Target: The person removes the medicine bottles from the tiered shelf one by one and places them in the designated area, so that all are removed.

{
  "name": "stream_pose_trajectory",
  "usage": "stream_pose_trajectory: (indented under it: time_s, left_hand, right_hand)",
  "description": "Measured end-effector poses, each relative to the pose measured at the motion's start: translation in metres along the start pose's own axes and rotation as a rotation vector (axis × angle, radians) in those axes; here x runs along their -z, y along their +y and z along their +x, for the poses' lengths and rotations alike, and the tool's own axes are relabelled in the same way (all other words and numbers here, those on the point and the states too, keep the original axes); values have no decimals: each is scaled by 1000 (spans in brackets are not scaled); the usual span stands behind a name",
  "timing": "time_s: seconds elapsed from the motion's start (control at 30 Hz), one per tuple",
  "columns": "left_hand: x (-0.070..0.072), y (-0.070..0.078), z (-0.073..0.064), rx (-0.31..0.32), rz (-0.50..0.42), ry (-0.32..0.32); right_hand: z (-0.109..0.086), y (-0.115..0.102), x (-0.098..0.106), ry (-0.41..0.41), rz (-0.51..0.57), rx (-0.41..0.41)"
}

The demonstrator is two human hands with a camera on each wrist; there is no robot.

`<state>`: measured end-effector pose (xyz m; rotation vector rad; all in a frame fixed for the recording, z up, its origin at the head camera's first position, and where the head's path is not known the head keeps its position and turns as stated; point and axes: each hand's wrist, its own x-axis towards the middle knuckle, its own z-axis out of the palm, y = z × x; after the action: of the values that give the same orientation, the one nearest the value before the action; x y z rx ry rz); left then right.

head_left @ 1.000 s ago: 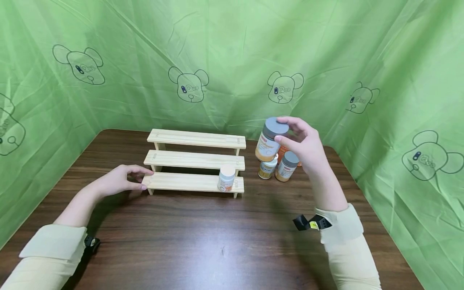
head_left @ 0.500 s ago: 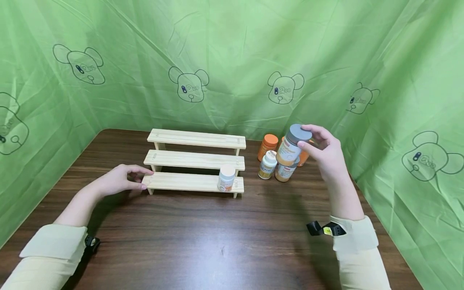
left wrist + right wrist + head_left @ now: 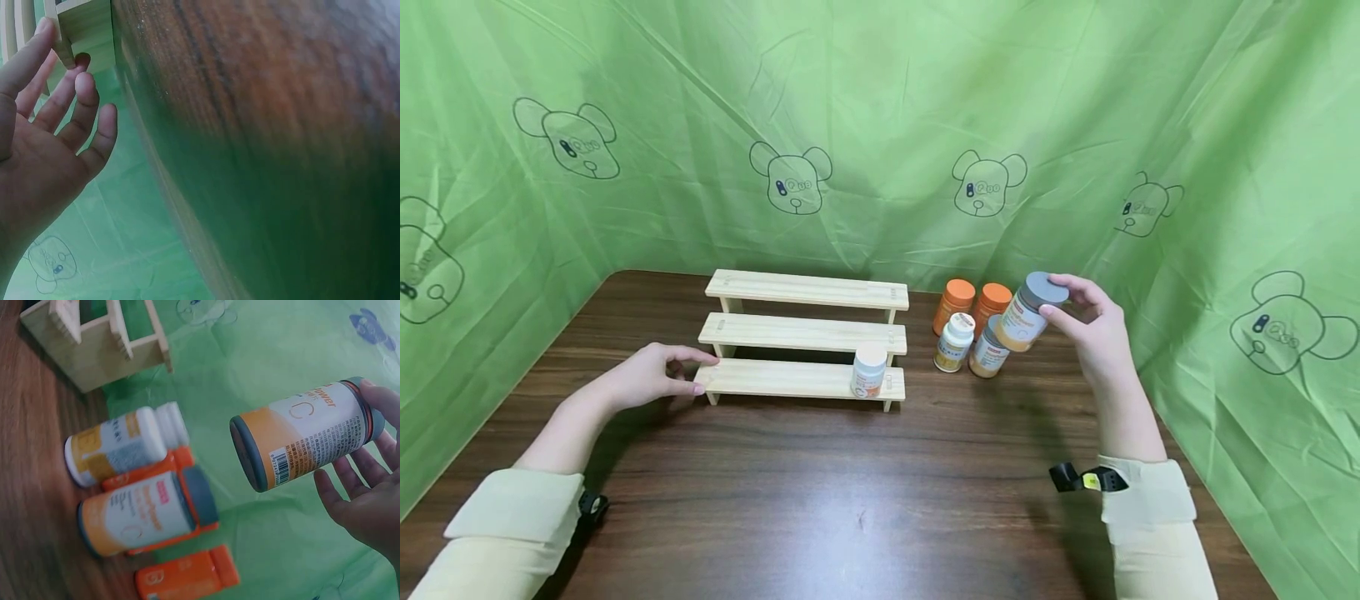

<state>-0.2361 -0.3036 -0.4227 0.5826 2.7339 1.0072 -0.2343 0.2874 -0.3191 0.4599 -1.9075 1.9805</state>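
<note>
My right hand [image 3: 1093, 333] grips the grey lid of a supplement bottle [image 3: 1024, 321] with a white and orange label, holding it tilted in the air. Below and left of it stand a matching grey-lidded bottle [image 3: 988, 350], a white bottle [image 3: 953, 343] and orange bottles [image 3: 955, 307]. The right wrist view shows the held bottle [image 3: 303, 434] apart from the others, fingertips around its lid end. My left hand [image 3: 643, 375] pinches the left end of the lowest step of a three-tier wooden rack [image 3: 782, 377]. A small white bottle [image 3: 868, 371] stands on that step's right part.
The rack's middle step [image 3: 790, 332] and top step [image 3: 805, 287] rise behind the lowest. Green cloth [image 3: 880, 100] with bear drawings hangs behind and at both sides of the dark wooden table [image 3: 820, 500]. One more orange bottle [image 3: 184, 575] shows in the right wrist view.
My right hand has carried the grey-lidded bottle to the right and lower, away from above the white bottle, uncovering the orange ones behind. My left hand stays at the rack's end.
</note>
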Motion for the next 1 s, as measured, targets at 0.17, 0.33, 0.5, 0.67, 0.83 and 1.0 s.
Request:
stream_pose_trajectory:
  time_s: [0.17,0.33,0.5,0.67,0.83,1.0]
  left_hand:
    - [-1,0,-1,-10,-3,5]
    - [-2,-1,-1,-14,7,12]
    - [-2,-3,0,-15,20,20]
    - [-3,-3,0,-21,28,28]
    - [-3,-1,-1,-13,27,20]
    - [-3,0,-1,0,28,17]
  right_hand:
    - [-3,11,11,27,4,-4]
    - [-8,17,21,61,-1,-19]
    - [-11,22,30,116,-15,-28]
    - [-13,24,38,158,-18,-33]
    - [-14,29,44,187,-58,-58]
    - [-18,40,52,196,-113,-98]
